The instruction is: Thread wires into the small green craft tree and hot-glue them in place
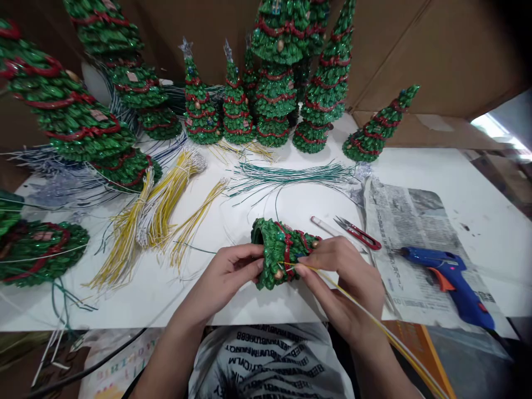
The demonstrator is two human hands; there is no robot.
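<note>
On the white table point(477, 244), just in front of the person's chest, we see 2 hands working over a small green tree point(282, 252), which is held on its side above the table top. The left hand point(224, 282) has its fingers closed around the tree, near its open end. The right hand point(344, 282) is almost closed and pinches a yellow wire point(353, 299) against the tree's side. Both hands hide part of the tree from us. Just beside the right hand lie red-handled thread snips point(357, 233) and a white stick point(326, 226). Farther right, a blue hot glue gun point(451, 282) rests on a newspaper point(411, 244). Behind the hands we find bundles of yellow wires point(162, 205), green wires point(291, 174), and bigger green trees point(274, 100) standing against cardboard point(436, 55).
</note>
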